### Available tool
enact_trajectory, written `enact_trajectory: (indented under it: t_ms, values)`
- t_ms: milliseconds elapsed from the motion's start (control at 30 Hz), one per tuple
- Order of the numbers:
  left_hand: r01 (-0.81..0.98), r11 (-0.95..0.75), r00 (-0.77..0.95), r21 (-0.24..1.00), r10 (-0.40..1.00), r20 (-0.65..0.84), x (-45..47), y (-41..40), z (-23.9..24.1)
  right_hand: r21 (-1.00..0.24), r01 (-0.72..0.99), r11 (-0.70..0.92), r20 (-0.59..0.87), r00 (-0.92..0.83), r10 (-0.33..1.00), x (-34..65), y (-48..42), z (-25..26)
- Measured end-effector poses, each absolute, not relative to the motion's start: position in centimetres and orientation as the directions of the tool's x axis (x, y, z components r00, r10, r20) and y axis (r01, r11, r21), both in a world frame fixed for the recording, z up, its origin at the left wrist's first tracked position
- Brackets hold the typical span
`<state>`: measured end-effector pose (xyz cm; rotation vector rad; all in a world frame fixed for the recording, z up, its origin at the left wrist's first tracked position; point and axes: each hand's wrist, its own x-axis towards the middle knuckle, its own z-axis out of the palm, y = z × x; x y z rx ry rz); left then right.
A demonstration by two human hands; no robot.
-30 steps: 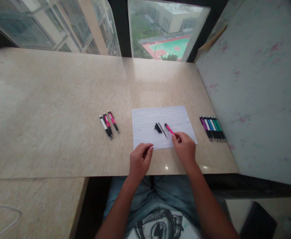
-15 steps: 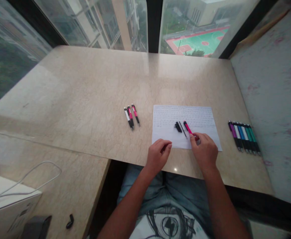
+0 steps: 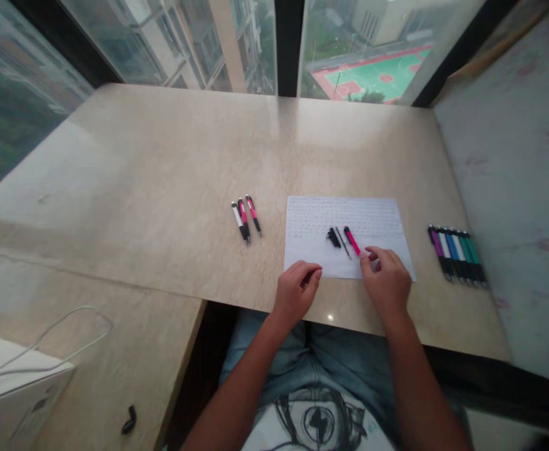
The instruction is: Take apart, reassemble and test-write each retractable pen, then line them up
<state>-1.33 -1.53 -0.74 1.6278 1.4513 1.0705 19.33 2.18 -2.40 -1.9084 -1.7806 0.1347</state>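
Observation:
On the lined paper [image 3: 344, 213] with rows of handwriting lie the parts of a pen. They are a pink barrel [image 3: 352, 240] with a black end, a thin dark refill [image 3: 343, 243] and some small black pieces [image 3: 333, 237]. My right hand [image 3: 387, 275] is just beside the barrel's lower end, thumb and forefinger slightly apart, with nothing visible between them. Over the paper's lower left edge, my left hand [image 3: 297, 288] rests with its fingers curled and the thumb close to the forefinger. Whatever it may hold is hidden.
Three pens [image 3: 246, 219], one white and two pink, lie left of the paper. A row of several pens [image 3: 457, 255] in purple, white, blue and green lies near the right wall. At lower left are a white box [image 3: 20, 394], a cable [image 3: 86, 341] and a small black object [image 3: 129, 419].
My right thumb and forefinger have come off the pink barrel, which stays on the paper. The left hand keeps its pose. The view has shifted slightly.

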Motion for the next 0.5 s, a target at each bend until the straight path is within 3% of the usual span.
enact_trajectory:
  t_ms: [300, 500]
  values:
    - [0.445, -0.166, 0.069, 0.880, 0.986, 0.151, -1.6, -1.1, -1.0, -0.411, 0.911, -0.023, 0.206, 0.118, 0.971, 17.4, 2.4, -1.8]
    - [0.456, -0.174, 0.069, 0.873, 0.985, 0.160, -1.7, -1.0, -0.9, -0.512, 0.859, 0.006, 0.238, 0.135, 0.962, 17.6, 2.2, -1.6]
